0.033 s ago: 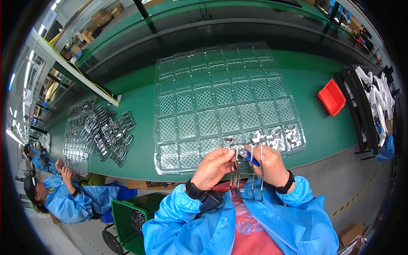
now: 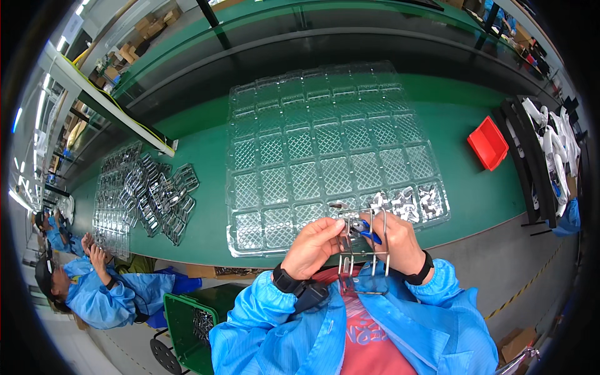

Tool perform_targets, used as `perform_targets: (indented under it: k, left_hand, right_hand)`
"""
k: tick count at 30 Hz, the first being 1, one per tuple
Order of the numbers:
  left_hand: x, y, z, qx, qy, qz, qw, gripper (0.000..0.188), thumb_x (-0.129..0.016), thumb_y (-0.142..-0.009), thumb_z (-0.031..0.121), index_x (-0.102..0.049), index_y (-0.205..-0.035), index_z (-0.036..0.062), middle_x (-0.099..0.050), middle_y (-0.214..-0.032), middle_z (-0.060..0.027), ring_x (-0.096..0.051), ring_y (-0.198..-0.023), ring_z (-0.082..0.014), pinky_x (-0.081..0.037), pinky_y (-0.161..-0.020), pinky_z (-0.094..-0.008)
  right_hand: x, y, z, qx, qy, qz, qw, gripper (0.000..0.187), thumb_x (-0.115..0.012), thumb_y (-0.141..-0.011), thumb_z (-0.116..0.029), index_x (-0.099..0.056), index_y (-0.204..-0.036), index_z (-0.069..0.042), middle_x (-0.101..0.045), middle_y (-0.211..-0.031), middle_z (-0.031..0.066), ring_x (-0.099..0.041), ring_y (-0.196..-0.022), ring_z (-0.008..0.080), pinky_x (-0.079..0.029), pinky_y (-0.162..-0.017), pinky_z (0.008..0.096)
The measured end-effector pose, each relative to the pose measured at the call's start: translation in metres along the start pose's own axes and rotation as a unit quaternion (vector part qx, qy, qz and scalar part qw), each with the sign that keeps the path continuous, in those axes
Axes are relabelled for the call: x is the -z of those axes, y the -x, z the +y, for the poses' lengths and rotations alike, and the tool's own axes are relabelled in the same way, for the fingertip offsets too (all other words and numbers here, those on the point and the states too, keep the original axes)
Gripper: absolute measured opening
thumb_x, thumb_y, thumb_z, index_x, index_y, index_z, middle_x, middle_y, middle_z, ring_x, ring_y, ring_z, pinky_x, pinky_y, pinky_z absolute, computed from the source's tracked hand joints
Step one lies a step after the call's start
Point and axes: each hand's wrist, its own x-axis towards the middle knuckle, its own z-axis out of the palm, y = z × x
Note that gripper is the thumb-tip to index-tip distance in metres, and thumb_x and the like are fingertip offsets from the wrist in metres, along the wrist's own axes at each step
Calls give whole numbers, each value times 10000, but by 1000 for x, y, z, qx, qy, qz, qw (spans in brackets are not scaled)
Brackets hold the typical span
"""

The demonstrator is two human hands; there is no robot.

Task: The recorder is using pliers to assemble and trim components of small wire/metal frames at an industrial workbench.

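Observation:
Between my hands, over the table's near edge, is a dark, thin-barred rectangular frame. Thumb and fingers of my left hand are closed on its left side. My right hand is closed around blue-handled cutters, partly behind the frame's bars; their jaws are near its upper left part and my left thumb. Just beyond lies a clear plastic tray of square compartments. Small white and dark pieces fill several of its near right compartments. A small dark piece lies to their left.
Many dark frames are heaped in a pile at the left, beside another clear tray. A person in blue works there. A green wheeled bin stands lower left. At right are a red bin and a black rack.
The frame has tilted slightly, its right side shifting a little to the right. Both hands keep their places and their grip.

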Motion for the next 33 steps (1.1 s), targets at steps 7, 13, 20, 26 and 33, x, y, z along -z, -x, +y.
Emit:
perform_targets:
  k: [7, 13, 20, 26, 33]
  left_hand:
    - [13, -4, 2, -28, -33, 34, 998, 105, -554, -942, 156, -588, -956, 58, -624, -906, -28, -599, -828, -133, -499, -788, -327]
    - [-1, -9, 9, -26, -31, 45, 998, 260, -571, -926, 127, -545, -1160, 18, -620, -1016, -54, -607, -891, -142, -510, -792, -310]
    - [1, -11, 5, -19, -32, 10, 999, 323, -573, -921, 101, -511, -1226, 14, -604, -1089, -58, -600, -928, -145, -518, -805, -313]
    - [-1, -13, 10, -14, -26, -6, 1000, 319, -572, -922, 99, -514, -1226, 22, -597, -1115, -57, -593, -978, -154, -512, -829, -323]
    - [1, -6, 4, -21, -30, -10, 999, 382, -600, -904, 130, -502, -1255, 16, -580, -1152, -74, -563, -1056, -163, -485, -858, -316]
  right_hand:
    - [10, 0, -1, -30, -18, -48, 998, 473, -712, -670, -35, -580, -1122, 12, -503, -809, 126, -552, -772, 294, -467, -665, 391]
    - [4, 13, 0, -25, -45, -57, 997, 451, -720, -694, -64, -584, -1121, -9, -560, -874, 132, -574, -784, 303, -484, -687, 387]
    - [1, 18, 0, -9, -85, -29, 996, 471, -744, -699, -59, -588, -1143, -35, -558, -847, 113, -604, -707, 268, -495, -634, 366]
    - [4, 14, -3, -52, -133, -74, 987, 441, -729, -726, -98, -595, -1140, -33, -562, -895, 118, -589, -809, 294, -492, -683, 376]
    - [-5, 19, 3, 5, -133, -49, 990, 399, -734, -727, -110, -637, -1110, -49, -599, -934, 165, -601, -797, 335, -504, -705, 389]
